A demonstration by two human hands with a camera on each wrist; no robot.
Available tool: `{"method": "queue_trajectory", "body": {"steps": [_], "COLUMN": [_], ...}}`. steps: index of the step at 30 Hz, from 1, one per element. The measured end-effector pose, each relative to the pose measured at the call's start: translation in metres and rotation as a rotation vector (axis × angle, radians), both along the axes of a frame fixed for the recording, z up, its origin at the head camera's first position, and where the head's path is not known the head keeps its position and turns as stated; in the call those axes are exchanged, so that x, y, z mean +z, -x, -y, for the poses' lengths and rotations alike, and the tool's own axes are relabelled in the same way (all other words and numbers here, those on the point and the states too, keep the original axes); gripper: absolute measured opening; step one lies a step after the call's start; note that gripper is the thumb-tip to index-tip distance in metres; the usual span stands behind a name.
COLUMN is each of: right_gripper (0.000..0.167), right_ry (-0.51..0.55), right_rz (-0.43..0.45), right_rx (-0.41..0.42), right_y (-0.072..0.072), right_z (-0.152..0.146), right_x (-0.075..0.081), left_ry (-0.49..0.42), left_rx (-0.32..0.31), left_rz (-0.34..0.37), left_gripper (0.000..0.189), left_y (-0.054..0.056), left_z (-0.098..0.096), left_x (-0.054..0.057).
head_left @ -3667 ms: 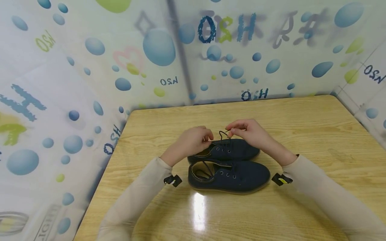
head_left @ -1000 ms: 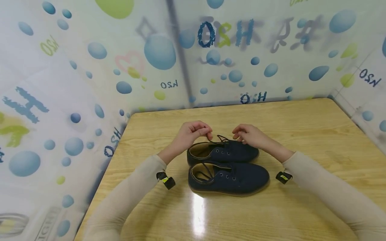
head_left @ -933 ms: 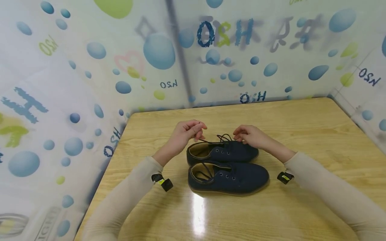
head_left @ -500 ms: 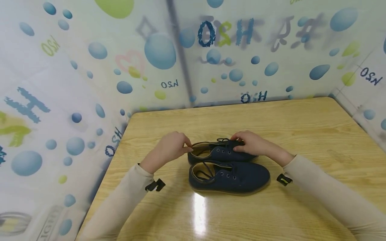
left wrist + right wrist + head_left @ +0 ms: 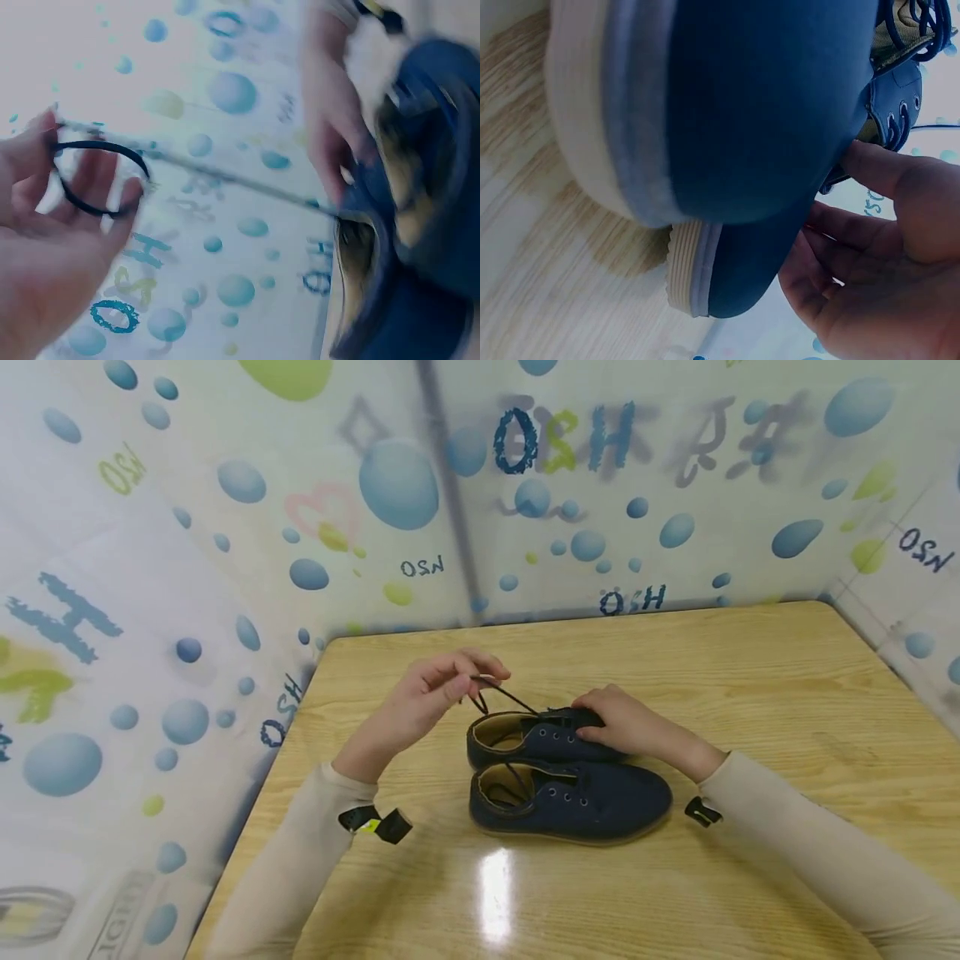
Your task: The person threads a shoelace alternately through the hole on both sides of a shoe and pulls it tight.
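Two navy lace-up shoes lie side by side on the wooden table, toes to the right. A dark shoelace [image 5: 512,697] runs taut from the far shoe [image 5: 543,747] to my left hand [image 5: 423,700]. Thumb and fingers of that hand pinch it above the heel opening. In the left wrist view the shoelace's end part [image 5: 105,145] hangs as a loop across the fingers. My right hand [image 5: 621,722] grips the far shoe's forefoot, thumb on the near side and fingers over the far side. The near shoe [image 5: 615,802] is untouched, with its lace partly inside the opening.
The wooden table [image 5: 570,902] reaches back to a wall sheet [image 5: 660,460] printed with blue drops and letters. Another such sheet stands at the left. A black wrist camera [image 5: 392,827] sits on the left sleeve, and one on the right.
My left hand has left the far shoe's heel and risen, drawing the shoelace up and to the left. My right hand has come down from the lace bow onto the forefoot.
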State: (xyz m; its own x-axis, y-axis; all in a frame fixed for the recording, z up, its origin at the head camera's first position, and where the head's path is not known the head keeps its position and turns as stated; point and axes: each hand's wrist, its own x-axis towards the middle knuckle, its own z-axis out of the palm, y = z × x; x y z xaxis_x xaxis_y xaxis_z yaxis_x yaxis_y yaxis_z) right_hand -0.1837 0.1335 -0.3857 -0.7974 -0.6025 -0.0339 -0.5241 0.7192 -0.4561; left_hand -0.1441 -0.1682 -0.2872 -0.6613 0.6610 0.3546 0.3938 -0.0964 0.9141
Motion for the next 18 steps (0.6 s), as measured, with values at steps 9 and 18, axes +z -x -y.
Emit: {"method": "queue_trajectory", "body": {"steps": [9,18], "right_gripper": [0.043,0.043], "right_ry": [-0.007,-0.037], "right_rz": [-0.058,-0.069], "right_rx": [0.009,-0.011], "right_y": [-0.002,-0.003], "right_z": [0.003,0.003], "right_x": [-0.001,-0.001], "left_ry": [0.038,-0.053], "left_rx": [0.261,0.541], "left_rz": [-0.046,-0.372], "left_gripper": [0.021,0.026], "left_y": [-0.01,-0.026], "left_z": [0.012,0.03], "left_x": [0.02,0.054]}}
